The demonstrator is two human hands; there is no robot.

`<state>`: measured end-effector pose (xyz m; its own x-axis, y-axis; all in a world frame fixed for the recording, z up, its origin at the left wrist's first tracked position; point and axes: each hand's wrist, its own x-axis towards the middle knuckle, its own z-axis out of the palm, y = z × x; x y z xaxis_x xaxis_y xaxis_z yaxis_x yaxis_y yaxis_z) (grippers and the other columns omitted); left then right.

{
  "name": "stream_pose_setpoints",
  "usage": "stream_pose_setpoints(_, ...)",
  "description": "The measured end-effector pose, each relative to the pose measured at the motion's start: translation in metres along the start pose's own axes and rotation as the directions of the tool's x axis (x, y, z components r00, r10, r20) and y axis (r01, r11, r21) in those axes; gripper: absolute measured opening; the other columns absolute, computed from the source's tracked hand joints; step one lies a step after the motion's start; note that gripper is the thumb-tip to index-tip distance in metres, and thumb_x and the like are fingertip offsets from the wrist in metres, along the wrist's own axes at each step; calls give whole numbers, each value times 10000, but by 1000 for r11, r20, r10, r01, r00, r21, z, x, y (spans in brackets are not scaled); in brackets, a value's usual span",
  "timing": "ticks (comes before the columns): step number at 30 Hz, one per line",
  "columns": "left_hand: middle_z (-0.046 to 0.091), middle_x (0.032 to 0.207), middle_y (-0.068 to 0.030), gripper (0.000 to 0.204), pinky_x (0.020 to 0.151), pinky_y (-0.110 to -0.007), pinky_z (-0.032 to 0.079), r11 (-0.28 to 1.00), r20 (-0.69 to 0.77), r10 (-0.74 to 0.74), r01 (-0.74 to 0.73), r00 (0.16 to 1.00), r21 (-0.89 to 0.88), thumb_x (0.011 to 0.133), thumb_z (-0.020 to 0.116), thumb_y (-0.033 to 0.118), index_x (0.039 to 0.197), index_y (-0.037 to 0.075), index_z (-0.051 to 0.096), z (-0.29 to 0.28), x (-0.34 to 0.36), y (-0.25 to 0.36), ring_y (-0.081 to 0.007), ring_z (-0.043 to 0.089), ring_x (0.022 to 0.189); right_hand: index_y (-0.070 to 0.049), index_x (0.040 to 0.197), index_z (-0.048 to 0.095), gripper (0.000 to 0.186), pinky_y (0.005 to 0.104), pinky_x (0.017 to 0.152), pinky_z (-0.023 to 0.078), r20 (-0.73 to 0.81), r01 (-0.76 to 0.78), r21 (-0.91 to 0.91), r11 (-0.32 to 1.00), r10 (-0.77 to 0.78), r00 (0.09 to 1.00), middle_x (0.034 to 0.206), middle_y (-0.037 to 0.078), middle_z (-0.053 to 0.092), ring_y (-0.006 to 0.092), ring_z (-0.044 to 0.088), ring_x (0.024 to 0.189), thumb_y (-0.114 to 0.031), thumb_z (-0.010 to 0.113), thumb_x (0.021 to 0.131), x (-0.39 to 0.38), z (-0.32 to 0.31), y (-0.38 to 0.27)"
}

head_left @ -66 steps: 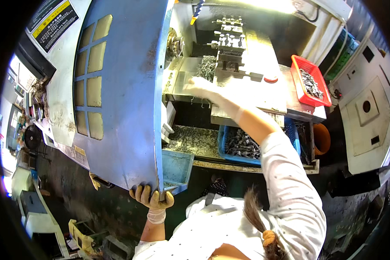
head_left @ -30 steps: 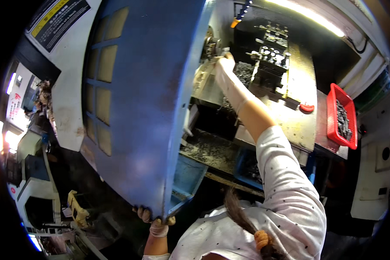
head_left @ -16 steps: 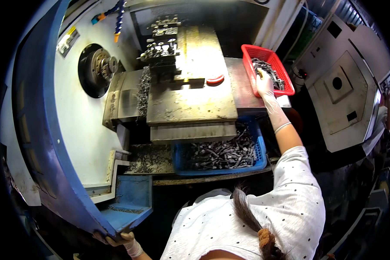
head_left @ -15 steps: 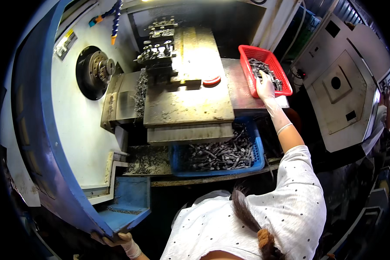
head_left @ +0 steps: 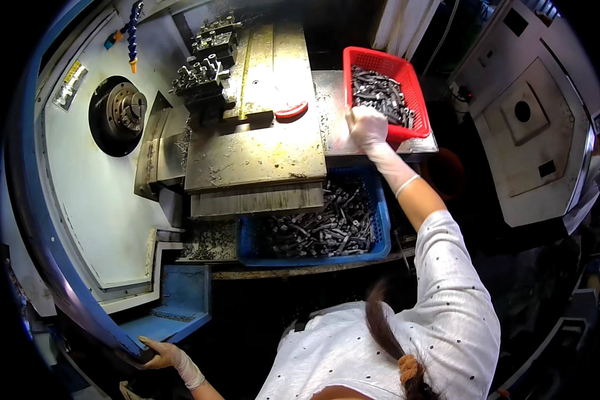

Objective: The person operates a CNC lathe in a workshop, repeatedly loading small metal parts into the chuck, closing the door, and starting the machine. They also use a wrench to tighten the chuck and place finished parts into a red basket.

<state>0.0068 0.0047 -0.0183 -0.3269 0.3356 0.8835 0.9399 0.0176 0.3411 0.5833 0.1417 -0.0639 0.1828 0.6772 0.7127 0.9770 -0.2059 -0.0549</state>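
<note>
My gloved left hand (head_left: 160,355) grips the lower edge of the blue machine door (head_left: 90,313) at the lower left. My gloved right hand (head_left: 368,130) is at the near left corner of the red basket (head_left: 418,107), fingers curled and slightly blurred; what it holds is hidden. The basket holds several small dark metal parts (head_left: 377,90) and stands on a metal plate at the right. Left of it are a red curved object (head_left: 291,111) on the slide plate (head_left: 253,157) and tool blocks (head_left: 197,83). The round chuck (head_left: 123,110) is farther left.
A blue crate (head_left: 380,240) of dark metal parts sits below the slide. An orange bucket (head_left: 447,173) is to its right, and a blue coolant hose (head_left: 132,40) hangs above the chuck. A white machine panel (head_left: 527,160) stands at the right.
My right hand was near the chuck, went into the red basket, and has since drawn left and toward me. The view swung right. My left hand stays on the door edge.
</note>
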Motion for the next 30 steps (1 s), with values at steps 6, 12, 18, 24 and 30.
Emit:
stream_pose_setpoints(6, 426, 1128, -219, 523, 851, -357, 382, 990, -88, -138, 138, 987, -1, 745, 599, 92, 1153, -70, 315, 0, -3, 9, -255, 475, 991, -89, 532, 485, 342, 324, 444, 407, 75, 196, 224, 955, -217, 973, 513, 68, 491, 216, 505, 488, -292, 444, 803, -27, -32, -45)
stream_pose_setpoints(12, 368, 1181, -213, 530, 927, -411, 292, 978, -58, 196, -200, 979, -60, 707, 567, 1, 1154, -46, 285, 9, 12, 21, -319, 376, 1101, -51, 660, 530, 307, 361, 541, 431, 172, 185, 280, 942, -239, 956, 644, 123, 537, 276, 535, 611, -320, 457, 789, -9, -17, -37)
stream_pose_setpoints(18, 356, 1192, -202, 576, 920, -416, 305, 967, -81, 228, -235, 970, -94, 691, 540, -32, 1189, 0, 252, 1, 10, 14, -323, 386, 1087, -90, 947, 526, 224, 380, 723, 418, -58, -11, 346, 938, 34, 998, 882, 130, 554, 287, 522, 854, -232, 500, 776, -70, -89, 68)
stream_pose_setpoints(24, 334, 1202, -208, 591, 922, -409, 305, 975, -21, 154, -156, 988, -157, 685, 551, -18, 1195, -23, 252, 1, 7, 21, -325, 368, 1100, -39, 1280, 183, 837, 381, 931, 277, 832, -225, -437, 871, 487, 267, 1271, 159, 289, 296, 299, 1162, -505, 541, 684, -266, -41, 86)
stream_pose_setpoints(30, 327, 1202, -203, 601, 935, -404, 293, 982, 29, 187, -185, 982, -47, 672, 537, -28, 1201, -36, 253, -5, 17, 29, -306, 360, 1107, 2, 1266, 161, 845, 312, 829, 399, 718, -575, -455, 680, 662, 214, 1076, 165, 464, 249, 478, 988, -322, 636, 648, -286, -16, 81)
